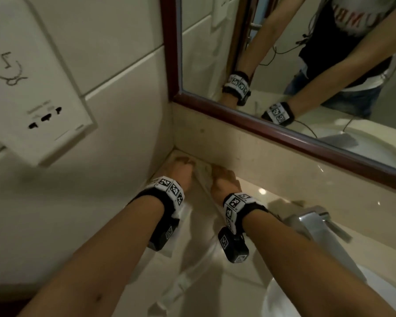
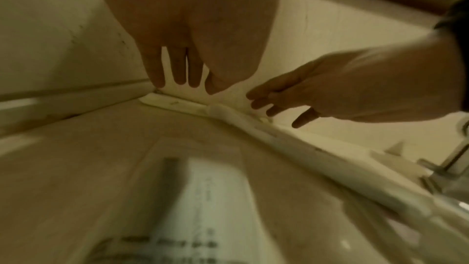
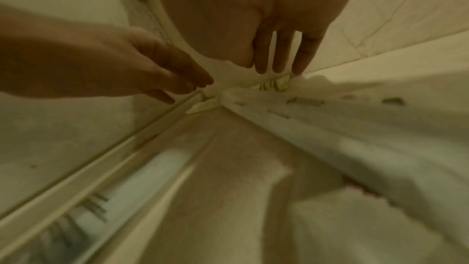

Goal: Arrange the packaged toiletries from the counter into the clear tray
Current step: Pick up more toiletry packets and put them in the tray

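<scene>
blurred packets under wrists

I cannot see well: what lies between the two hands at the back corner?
White packets lie below the gap between left hand and right hand, in the left wrist view.

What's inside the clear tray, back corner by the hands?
In the clear tray, white packets lie along the far wall. A striped packet shows under the right hand. The left hand covers the rest; I can't count the packets.
</scene>
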Demonstrator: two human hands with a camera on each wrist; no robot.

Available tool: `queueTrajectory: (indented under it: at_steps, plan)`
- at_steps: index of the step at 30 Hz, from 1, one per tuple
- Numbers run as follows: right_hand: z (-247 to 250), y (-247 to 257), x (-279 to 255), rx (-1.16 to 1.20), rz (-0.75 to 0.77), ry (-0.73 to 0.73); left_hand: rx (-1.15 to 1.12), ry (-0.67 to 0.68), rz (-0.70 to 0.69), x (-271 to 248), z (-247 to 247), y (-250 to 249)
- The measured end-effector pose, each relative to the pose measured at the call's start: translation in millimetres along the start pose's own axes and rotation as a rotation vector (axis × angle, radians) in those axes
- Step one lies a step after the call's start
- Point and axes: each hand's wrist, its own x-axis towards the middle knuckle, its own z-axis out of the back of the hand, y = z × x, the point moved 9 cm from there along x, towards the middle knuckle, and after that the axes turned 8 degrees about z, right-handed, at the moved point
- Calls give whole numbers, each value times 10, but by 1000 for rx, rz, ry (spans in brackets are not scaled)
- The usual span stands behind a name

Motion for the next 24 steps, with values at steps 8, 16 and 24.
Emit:
queueTrajectory:
  at_steps: [8, 16, 24]
  plan:
    - [-31, -183, 229, -42, -63, -61, 37, 174, 14, 302, -373, 40]
    - [-8, -300, 156, -6, -188, -61, 136, 105, 95, 211, -286, 87]
    - [208, -134, -136, 110, -88, -164, 159, 35, 132, -59, 38, 161]
